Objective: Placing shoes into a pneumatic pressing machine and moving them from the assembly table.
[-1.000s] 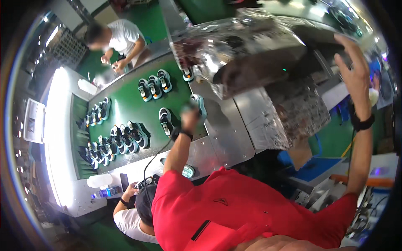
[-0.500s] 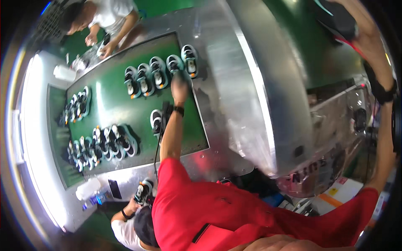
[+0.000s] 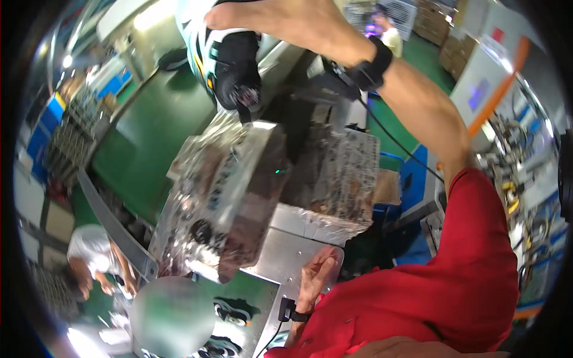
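Overhead, at twelve o'clock, the right hand (image 3: 286,21) grips a black-and-white athletic shoe (image 3: 224,56), fingers closed around its upper; its long axis runs from eleven toward five o'clock. Directly below stands a foil-wrapped machine housing (image 3: 239,191). At six o'clock the left hand (image 3: 316,277) rests loosely open, fingers together, on a steel panel (image 3: 280,271), holding nothing and well apart from the shoe. More shoes (image 3: 230,313) lie on the green conveyor belt (image 3: 149,137).

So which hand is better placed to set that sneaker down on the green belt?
Right, I'd say. The right hand grips the sneaker, raised beside the green belt; the left hand lies open on the metal panel, low and far from it.
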A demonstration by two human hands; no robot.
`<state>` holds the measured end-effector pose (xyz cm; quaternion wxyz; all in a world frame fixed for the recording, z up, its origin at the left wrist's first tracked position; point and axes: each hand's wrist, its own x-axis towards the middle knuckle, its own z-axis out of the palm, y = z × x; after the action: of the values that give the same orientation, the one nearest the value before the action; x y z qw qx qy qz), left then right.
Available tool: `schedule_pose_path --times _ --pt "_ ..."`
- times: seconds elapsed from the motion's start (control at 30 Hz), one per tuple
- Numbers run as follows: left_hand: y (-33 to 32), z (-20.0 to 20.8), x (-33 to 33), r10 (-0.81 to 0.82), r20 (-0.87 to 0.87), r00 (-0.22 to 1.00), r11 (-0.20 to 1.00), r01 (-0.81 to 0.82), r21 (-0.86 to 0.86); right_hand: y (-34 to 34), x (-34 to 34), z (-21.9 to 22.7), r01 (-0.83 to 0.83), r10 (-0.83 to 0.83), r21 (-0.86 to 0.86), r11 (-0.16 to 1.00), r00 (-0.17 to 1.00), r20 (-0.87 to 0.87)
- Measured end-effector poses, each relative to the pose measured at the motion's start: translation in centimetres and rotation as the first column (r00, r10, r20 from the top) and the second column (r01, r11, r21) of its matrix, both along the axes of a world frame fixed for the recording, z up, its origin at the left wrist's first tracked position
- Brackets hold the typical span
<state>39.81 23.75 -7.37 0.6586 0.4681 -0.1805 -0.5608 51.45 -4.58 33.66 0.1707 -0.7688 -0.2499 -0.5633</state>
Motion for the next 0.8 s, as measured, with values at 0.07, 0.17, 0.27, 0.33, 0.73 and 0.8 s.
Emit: schedule_pose_path --times 0.07,0.17,0.27,0.33,0.73,0.8 --pt "-2.2 4.1 -0.6 -0.097 0.016 0.995 0.976 0.098 -0.195 0.2 -8.3 0.2 0.143 -0.140 0.063 0.988 0.989 -0.045" --pt "-7.9 9.2 -1.8 -0.240 0.012 0.971 0.846 0.215 -0.487 0.5 -20.2 -1.9 0.346 -0.259 0.411 0.844 0.932 -0.253" --pt "-13.3 11.5 -5.4 -0.372 -0.202 0.906 0.808 0.210 -0.550 1.1 -30.7 -5.6 0.355 -0.059 0.675 0.647 0.906 -0.420" --pt "-15.2 13.9 -9.8 -0.487 -0.234 0.842 0.782 0.301 -0.546 2.0 -37.1 -8.8 0.465 -0.105 0.719 0.516 0.868 -0.486" --pt "-20.1 13.3 -43.5 -0.763 0.085 0.640 0.575 0.734 -0.361 15.2 -71.0 -27.7 0.384 -0.653 0.922 -0.052 0.685 -0.322" --pt "-18.8 13.0 -48.9 -0.741 0.339 0.580 0.493 0.812 -0.312 15.6 -74.4 -30.4 0.221 -0.816 0.957 -0.186 0.507 -0.276"
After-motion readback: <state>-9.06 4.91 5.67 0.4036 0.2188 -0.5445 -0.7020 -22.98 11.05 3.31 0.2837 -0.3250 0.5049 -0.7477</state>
